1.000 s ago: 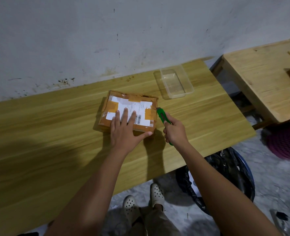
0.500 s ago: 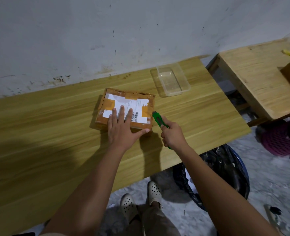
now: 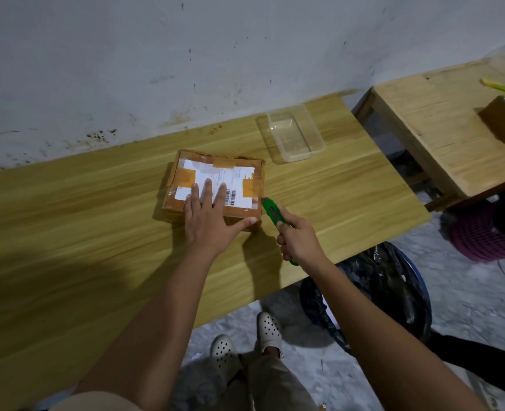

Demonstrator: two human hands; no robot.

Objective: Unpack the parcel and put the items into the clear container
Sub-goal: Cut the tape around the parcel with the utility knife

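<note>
a taped cardboard parcel (image 3: 215,185) lies on a long wooden table (image 3: 67,232) set against a stained white wall. the left hand (image 3: 208,216) presses flat on its white label, fingers straight, thumb along the near edge. the right hand (image 3: 297,237) grips a green box cutter (image 3: 273,213), its tip touching the parcel's right side near the front corner. a clear container (image 3: 291,134) (nothing visible inside) sits beyond the parcel to the right, apart from it. a black-lined bin (image 3: 384,295) stands on the floor beside the table.

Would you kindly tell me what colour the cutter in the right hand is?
The cutter is bright green, seen best in the head view.
</note>
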